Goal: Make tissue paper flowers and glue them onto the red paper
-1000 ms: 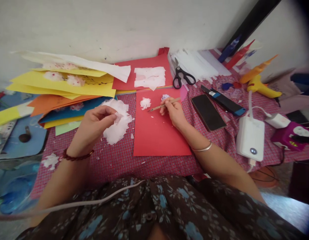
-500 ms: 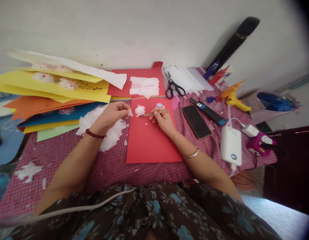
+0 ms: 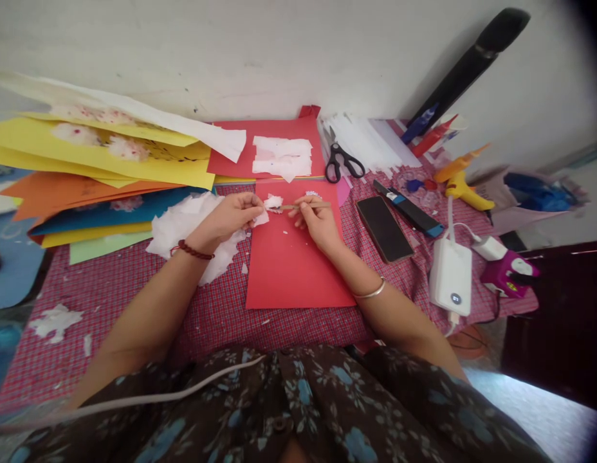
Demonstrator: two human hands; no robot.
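My left hand (image 3: 231,217) pinches a small scrap of white tissue paper (image 3: 260,218) at the upper left edge of a red card sheet (image 3: 293,263). My right hand (image 3: 316,218) grips a thin wooden stick (image 3: 303,206) whose tip points left at a small white tissue ball (image 3: 273,201) lying on the red sheet. The two hands are close together over the sheet's top. A pile of torn white tissue (image 3: 183,222) lies under my left wrist.
Stacked coloured card sheets (image 3: 96,167) fill the left. Scissors (image 3: 341,161), a black phone (image 3: 384,228), a white power bank (image 3: 450,276), a yellow glue gun (image 3: 460,183) and a second red sheet (image 3: 260,145) with white tissue lie on the checked cloth (image 3: 134,308).
My left hand moved right from the tissue pile to the red sheet with a tissue scrap. The stick tip now meets the tissue ball. The camera view shifted.
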